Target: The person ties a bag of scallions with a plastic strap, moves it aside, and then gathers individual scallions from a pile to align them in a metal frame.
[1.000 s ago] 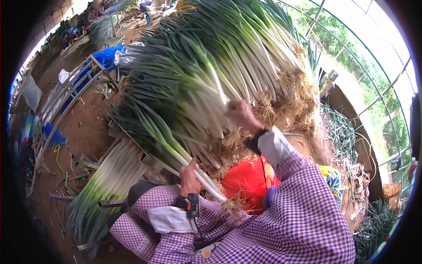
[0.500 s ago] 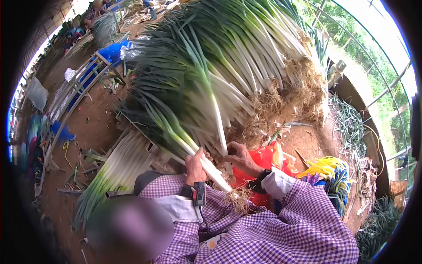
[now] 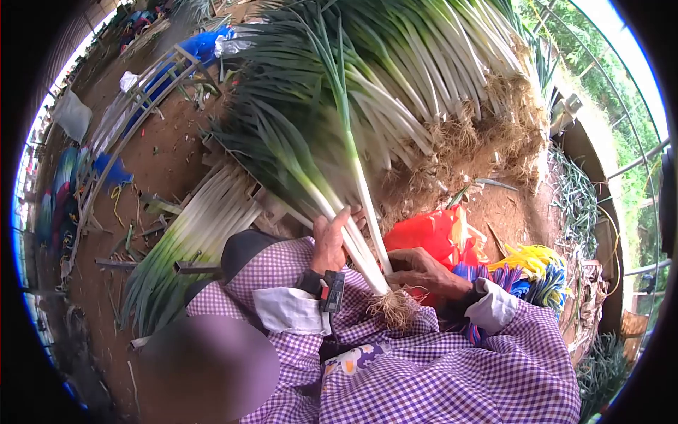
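Observation:
My left hand (image 3: 330,240) is wrapped round a few long green onions (image 3: 367,271), their white stalks slanting down to a tuft of roots over my lap. In my right hand (image 3: 427,274), the fingers close on the lower white end of one single green onion (image 3: 363,185), whose green leaves point up and away. This stalk stands beside the ones in my left hand, its root end hidden by my fingers. Beyond both hands lies a large pile of green onions (image 3: 395,88), roots toward the right.
A red plastic bag (image 3: 432,237) lies past my right hand, by a bundle of yellow and blue ties (image 3: 537,268). At my left, trimmed green onions (image 3: 205,219) rest on a low rack. A bent metal frame (image 3: 152,95) stands farther left on the dirt floor (image 3: 166,155).
My right hand and the single green onion have come down toward my lap, closer to the root ends of the others. The camera view has shifted slightly.

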